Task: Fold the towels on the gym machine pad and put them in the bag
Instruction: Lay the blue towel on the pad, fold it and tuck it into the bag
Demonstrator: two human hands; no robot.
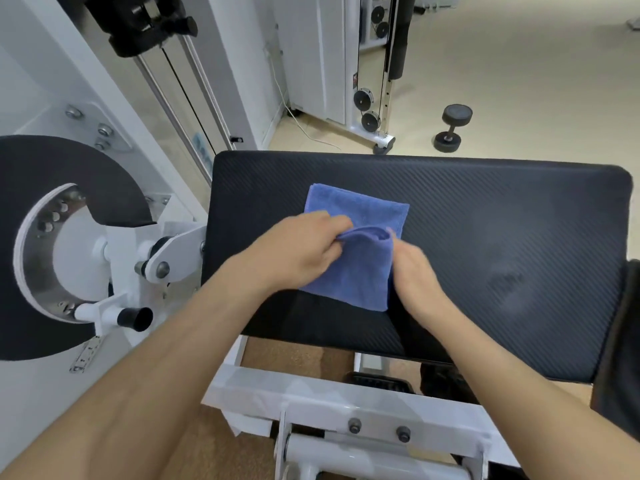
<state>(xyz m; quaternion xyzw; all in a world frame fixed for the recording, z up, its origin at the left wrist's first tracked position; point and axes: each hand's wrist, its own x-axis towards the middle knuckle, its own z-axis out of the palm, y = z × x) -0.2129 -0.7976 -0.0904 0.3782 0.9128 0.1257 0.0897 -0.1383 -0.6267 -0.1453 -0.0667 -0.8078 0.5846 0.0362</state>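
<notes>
A blue towel (360, 216) lies on the black gym machine pad (502, 220), left of the pad's middle. Its near half is lifted and doubled back over the far half, forming a curved fold. My left hand (298, 251) pinches the left end of that raised fold between thumb and fingers. My right hand (412, 271) holds the fold's right edge, fingers curled against the cloth. Only this one towel shows. No bag is in view.
The machine's white frame and black weight disc (52, 188) stand at the left, with a white lever and black handle (135, 318). A black dumbbell (452, 128) lies on the beige floor beyond the pad. A dark object (620, 358) sits at the right edge.
</notes>
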